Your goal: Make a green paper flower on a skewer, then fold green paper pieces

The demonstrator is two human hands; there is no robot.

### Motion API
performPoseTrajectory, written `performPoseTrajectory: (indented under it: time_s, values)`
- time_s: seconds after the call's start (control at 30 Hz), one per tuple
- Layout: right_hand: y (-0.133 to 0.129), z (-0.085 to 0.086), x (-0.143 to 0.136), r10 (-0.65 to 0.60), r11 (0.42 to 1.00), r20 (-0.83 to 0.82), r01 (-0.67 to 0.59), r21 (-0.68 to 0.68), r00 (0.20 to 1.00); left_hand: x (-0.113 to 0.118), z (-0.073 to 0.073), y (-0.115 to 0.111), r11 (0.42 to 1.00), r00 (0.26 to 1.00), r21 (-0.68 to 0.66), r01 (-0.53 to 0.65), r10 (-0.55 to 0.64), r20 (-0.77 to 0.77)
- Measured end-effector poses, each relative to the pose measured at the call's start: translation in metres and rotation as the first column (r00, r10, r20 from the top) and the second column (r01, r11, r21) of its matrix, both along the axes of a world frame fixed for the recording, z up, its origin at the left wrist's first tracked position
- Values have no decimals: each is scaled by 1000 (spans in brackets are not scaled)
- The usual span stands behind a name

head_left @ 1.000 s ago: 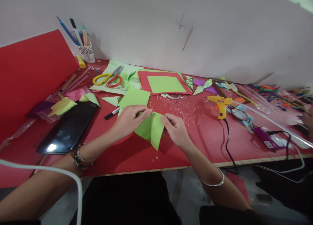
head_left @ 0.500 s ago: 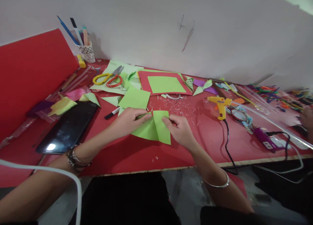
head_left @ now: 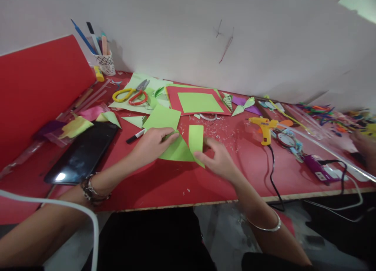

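A light-green sheet of paper is held above the red table, between both hands. My left hand is closed with thumb and fingers pinching its upper left edge. On the right side a strip-like flap of the green paper stands up and curves. My right hand has its thumb and curled fingers at this flap's right edge, gripping it loosely. A flat green paper lies just behind my left hand. Beside it are a folded pale-green cone and a black-capped marker.
Scissors with yellow and red handles lie on papers at the back. A black phone is on the left. To the right are a yellow glue gun with a cord and a purple box. Another person's hand shows far right.
The right flap of the green paper has risen and bent into a curve. My right hand has shifted slightly lower, its fingers looser. My left hand stays nearly in place.
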State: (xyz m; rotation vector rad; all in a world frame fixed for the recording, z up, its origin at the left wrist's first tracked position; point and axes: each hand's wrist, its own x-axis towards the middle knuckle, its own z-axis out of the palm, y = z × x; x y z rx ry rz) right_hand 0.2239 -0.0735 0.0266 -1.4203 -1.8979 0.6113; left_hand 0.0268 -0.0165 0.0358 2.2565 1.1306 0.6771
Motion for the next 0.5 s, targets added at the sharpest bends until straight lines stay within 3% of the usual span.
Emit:
performPoseTrajectory:
  time_s: [0.17,0.37,0.5]
  values:
    - [-1,-2,1,-80,991,100,68,119,992,-10,-5,4,996,999,-84,15,-19,-49]
    - [2,-6,5,-140,987,30,137,83,990,-26,-15,-1,883,995,-468,30,-71,-70]
    - [4,-6,5,-132,991,16,132,37,991,-28,-13,-7,883,1000,-470,-1,-5,-11]
